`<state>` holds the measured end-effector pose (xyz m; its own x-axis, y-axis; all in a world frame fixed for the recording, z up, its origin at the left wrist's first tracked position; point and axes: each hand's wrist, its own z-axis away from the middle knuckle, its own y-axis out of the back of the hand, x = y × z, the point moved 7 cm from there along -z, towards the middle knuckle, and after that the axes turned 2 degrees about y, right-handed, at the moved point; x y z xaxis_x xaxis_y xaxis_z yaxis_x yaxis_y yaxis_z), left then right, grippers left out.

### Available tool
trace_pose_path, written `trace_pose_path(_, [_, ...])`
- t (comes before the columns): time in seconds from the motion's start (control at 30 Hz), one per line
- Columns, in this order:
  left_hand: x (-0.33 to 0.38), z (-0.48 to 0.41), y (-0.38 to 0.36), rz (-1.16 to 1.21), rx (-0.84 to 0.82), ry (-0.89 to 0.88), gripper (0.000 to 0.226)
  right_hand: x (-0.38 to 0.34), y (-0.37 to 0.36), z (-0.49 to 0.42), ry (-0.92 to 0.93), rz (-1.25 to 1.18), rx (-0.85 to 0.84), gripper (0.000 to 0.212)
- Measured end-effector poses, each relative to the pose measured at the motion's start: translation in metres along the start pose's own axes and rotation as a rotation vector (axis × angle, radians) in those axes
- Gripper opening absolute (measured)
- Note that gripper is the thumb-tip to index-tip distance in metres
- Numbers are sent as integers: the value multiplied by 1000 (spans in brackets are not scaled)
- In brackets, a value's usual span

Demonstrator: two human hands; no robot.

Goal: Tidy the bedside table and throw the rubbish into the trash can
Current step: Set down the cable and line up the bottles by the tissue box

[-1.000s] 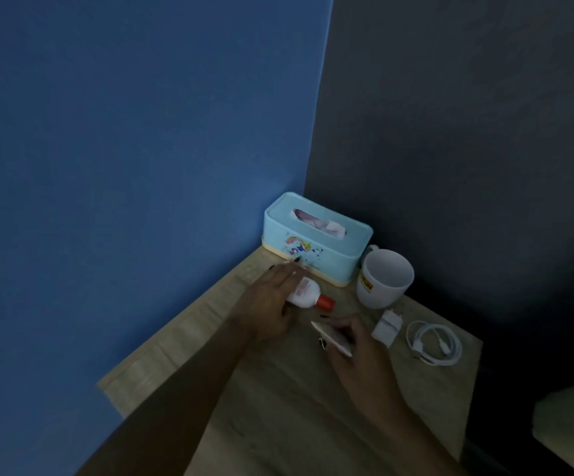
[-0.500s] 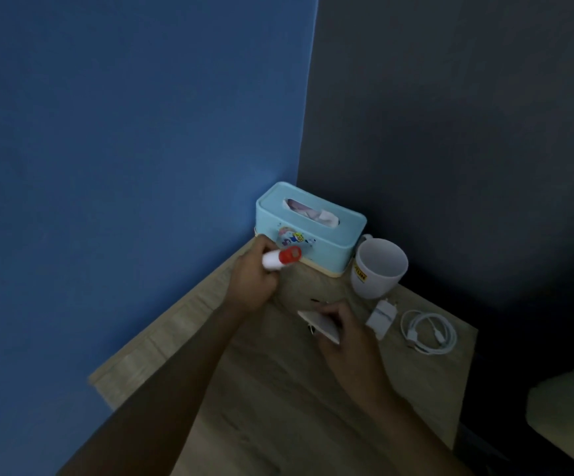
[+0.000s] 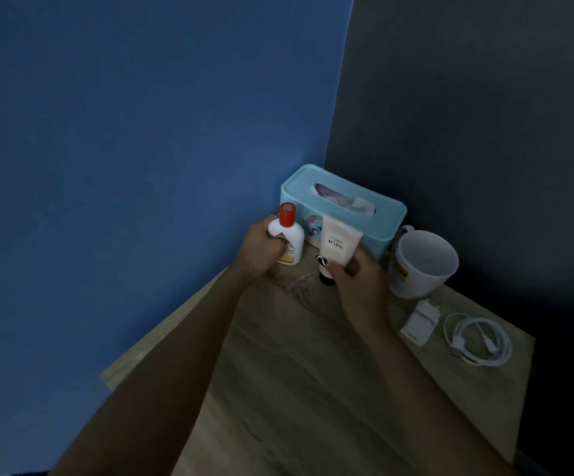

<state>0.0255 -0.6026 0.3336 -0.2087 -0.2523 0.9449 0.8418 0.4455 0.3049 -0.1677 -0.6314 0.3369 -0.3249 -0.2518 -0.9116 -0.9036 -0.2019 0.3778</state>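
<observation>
My left hand (image 3: 261, 249) grips a small white bottle with a red cap (image 3: 287, 237), held upright just in front of the light blue tissue box (image 3: 381, 214) at the back corner of the wooden bedside table (image 3: 295, 372). My right hand (image 3: 357, 280) holds a white tube (image 3: 338, 243) upright, its black cap pointing down near the table top, right of the bottle. Both items stand close to the tissue box's front face.
A white mug (image 3: 422, 262) stands right of the tissue box. A white charger plug (image 3: 419, 322) and a coiled white cable (image 3: 477, 338) lie near the table's right edge. A blue wall is on the left, a dark wall behind. No trash can is visible.
My left hand turned the red-capped bottle from sideways to upright by the tissue box. My right hand lifted the white tube off the table and stood it upright beside the bottle.
</observation>
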Motion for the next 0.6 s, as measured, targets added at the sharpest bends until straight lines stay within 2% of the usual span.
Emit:
trace_pose_path(0.13, [-2, -4, -2, 16, 3, -28, 42, 9, 2, 4, -35, -79, 51, 38])
trace_pose_path(0.23, [-13, 0, -1, 52, 31, -29, 54, 18, 3, 17, -43, -141, 79, 45])
trace_pose_path(0.3, [-21, 9, 1, 76, 105, -58, 63, 21, 4, 23, -41, -161, 103, 48])
trace_pose_path(0.4, [-29, 30, 1, 47, 219, -158, 75, 23, 6, 22, -36, -149, 161, 41])
trace_pose_path(0.5, [-24, 44, -9, -109, 252, -233, 88, 23, 5, 21, -30, -121, 179, 32])
trace_pose_path(0.6, [-19, 41, -12, -149, 314, -221, 99, 26, 1, 19, 0, -59, 165, 27])
